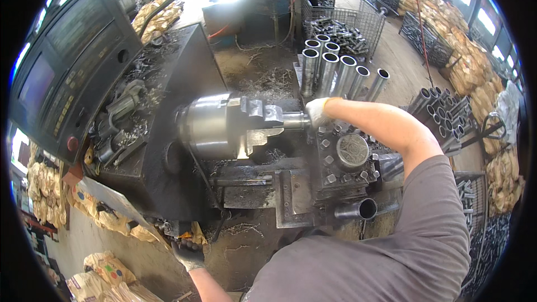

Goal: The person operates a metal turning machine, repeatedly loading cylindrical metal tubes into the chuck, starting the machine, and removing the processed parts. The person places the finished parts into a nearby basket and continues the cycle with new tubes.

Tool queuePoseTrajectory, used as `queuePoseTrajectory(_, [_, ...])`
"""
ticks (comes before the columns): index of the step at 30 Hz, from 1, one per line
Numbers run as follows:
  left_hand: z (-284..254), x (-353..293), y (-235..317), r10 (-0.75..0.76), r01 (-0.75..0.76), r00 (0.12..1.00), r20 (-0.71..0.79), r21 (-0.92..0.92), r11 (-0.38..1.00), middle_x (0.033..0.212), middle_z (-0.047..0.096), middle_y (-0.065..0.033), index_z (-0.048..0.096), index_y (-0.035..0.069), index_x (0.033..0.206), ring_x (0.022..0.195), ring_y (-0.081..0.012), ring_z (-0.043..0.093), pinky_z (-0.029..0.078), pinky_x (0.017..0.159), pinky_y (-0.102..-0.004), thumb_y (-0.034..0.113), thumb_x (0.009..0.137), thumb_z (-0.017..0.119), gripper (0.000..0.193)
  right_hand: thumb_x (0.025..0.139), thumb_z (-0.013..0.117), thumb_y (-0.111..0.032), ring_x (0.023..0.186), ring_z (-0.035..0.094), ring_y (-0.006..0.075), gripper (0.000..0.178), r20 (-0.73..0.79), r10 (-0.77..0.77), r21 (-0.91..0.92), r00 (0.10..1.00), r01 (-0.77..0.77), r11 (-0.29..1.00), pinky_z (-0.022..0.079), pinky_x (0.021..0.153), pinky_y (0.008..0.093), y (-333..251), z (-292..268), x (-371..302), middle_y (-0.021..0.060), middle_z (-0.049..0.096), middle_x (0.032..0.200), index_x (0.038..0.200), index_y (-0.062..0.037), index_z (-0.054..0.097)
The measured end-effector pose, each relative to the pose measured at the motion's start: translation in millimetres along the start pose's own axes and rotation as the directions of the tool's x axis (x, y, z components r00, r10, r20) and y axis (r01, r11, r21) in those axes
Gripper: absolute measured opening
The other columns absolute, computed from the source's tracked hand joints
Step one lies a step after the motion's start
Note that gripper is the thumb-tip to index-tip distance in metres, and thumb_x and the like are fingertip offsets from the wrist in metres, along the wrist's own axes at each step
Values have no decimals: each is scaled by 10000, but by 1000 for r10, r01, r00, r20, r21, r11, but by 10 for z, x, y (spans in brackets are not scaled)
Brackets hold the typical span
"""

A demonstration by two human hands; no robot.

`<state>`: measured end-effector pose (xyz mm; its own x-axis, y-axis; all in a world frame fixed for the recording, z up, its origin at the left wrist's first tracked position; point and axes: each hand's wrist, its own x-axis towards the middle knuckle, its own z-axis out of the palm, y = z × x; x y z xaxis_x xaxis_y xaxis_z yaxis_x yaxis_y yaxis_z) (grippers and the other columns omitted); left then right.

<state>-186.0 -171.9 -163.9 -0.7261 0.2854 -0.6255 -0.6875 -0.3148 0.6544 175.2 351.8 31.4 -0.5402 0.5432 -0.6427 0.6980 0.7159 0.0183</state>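
A lathe chuck (208, 127) with stepped jaws (263, 113) holds a short shiny metal tube (294, 120). My right hand (318, 113), in a pale work glove, is closed round the tube's outer end, hiding that end. Just below this hand sits the tool post (352, 151), with a round cap and several square-headed bolts. Low on the left, my left hand (189, 254) wears a glove with dark, dirty fingers. Its fingers look curled near the lower end of a flat metal panel (126, 204); what they grip is not distinguishable.
Several upright steel tubes (347, 70) stand beyond the tool post, with more tubes (442, 112) stacked at right. A dark tube (358, 210) lies below the tool post. The control panel (61, 78) rises at left. Wire baskets (372, 28) and wrapped bundles (464, 59) line the floor behind.
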Motion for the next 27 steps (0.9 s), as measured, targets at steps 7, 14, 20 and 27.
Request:
queuePoseTrajectory(7, [-219, 478, -129, 309, -288, 950, -42, 266, 920, 671, 446, 86, 559, 227, 829, 516, -75, 376, 313, 479, -265, 419, 1059, 612, 305, 644, 926, -348, 956, 769, 315, 928, -467, -106, 365, 878, 300, 881, 624, 842, 414, -76, 79, 176, 178, 803, 1045, 1448, -31, 588])
queuePoseTrajectory(14, [-171, 56, 300, 433, -471, 878, 203, 528, 707, 938, 629, -57, 598, 71, 1203, 663, -155, 547, 464, 597, -301, 375, 1047, 653, 346, 912, 771, -422, 1156, 745, 354, 699, -753, 90, 364, 651, 299, 882, 589, 968, 445, -744, -368, -1821, 245, 752, 1250, 1473, -39, 609])
queuePoseTrajectory(20, [1724, -1264, 1452, 568, -636, -439, 696, 205, -744, 1173, 714, -259, 617, -83, 1380, 932, -321, 729, 601, 795, -480, 83, 982, 661, 433, 916, 679, 76, 1097, 716, 147, 467, -781, 599, 597, 178, 493, 633, 554, 1007, 305, -692, 1070, -3319, 106, 769, 1216, 1381, 40, 673])
queuePoseTrajectory(27, [3513, -493, 2829, 476, -272, 320, 819, 560, -783, 1191, 755, -291, 124, 124, 1731, 1067, -446, 754, 584, 959, -529, 370, 1045, 540, 838, 1007, 632, 9, 1016, 693, 131, 365, -585, 804, 746, 107, 461, 482, 541, 945, 271, -366, 2156, -3875, 102, 755, 1166, 1366, 57, 670])
